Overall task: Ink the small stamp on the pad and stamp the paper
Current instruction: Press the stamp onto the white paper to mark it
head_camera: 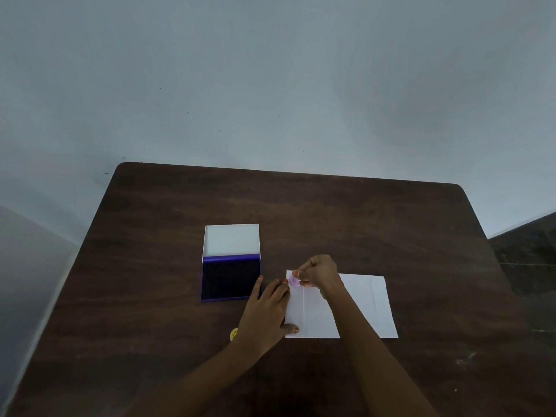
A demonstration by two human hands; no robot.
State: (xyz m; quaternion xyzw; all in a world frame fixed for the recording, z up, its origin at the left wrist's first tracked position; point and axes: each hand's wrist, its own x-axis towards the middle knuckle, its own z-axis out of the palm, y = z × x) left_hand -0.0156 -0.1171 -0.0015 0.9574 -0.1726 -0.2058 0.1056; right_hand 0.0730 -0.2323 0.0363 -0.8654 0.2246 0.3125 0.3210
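A white sheet of paper (361,305) lies on the dark wooden table (331,221), right of centre. My right hand (320,273) pinches a small pale purple stamp (294,281) over the paper's far left corner; whether the stamp touches the paper I cannot tell. My left hand (266,311) lies flat, fingers spread, on the paper's left edge, its thumb on the near left corner. The ink pad (230,278) sits open to the left, dark purple pad toward me, white lid (231,239) folded back.
A small yellow round object (233,334) lies on the table just left of my left wrist, partly hidden. A pale wall rises behind the table's far edge. A dark floor shows at the right.
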